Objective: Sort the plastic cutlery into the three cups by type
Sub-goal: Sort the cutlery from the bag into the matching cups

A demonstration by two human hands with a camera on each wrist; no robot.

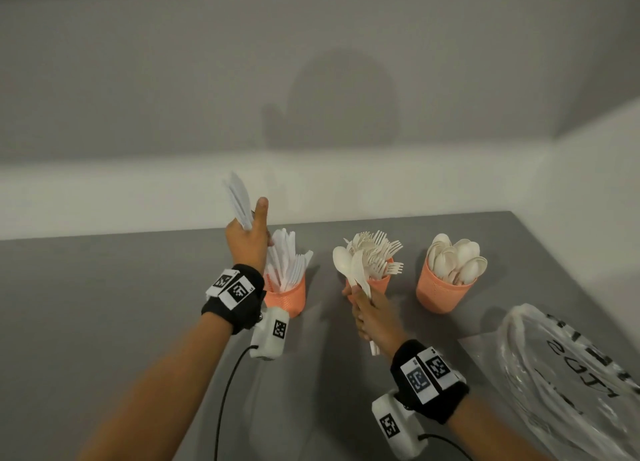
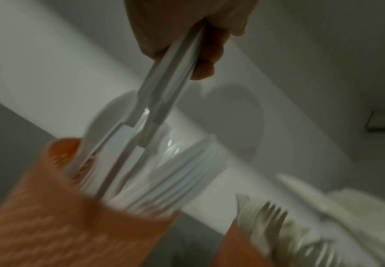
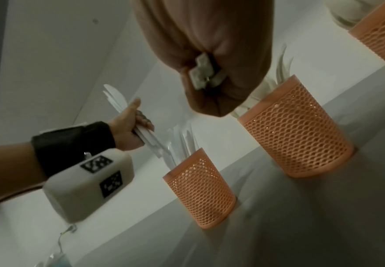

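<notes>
Three orange mesh cups stand in a row on the grey table (image 1: 121, 304). The left cup (image 1: 289, 296) holds white knives, the middle cup (image 1: 382, 282) forks, the right cup (image 1: 441, 292) spoons. My left hand (image 1: 249, 235) grips a bundle of white knives (image 1: 239, 197) just above the left cup (image 2: 50, 225); their lower ends (image 2: 127, 162) reach its mouth. My right hand (image 1: 369, 316) grips a bundle of cream cutlery (image 1: 348, 264) with a spoon showing, held upright in front of the middle cup (image 3: 296, 130). Its handle ends (image 3: 204, 74) poke out of the fist.
A crumpled clear plastic bag (image 1: 561, 374) with black writing lies at the table's right front. A white wall runs close behind the cups. Camera cables trail from both wrists over the table's near part.
</notes>
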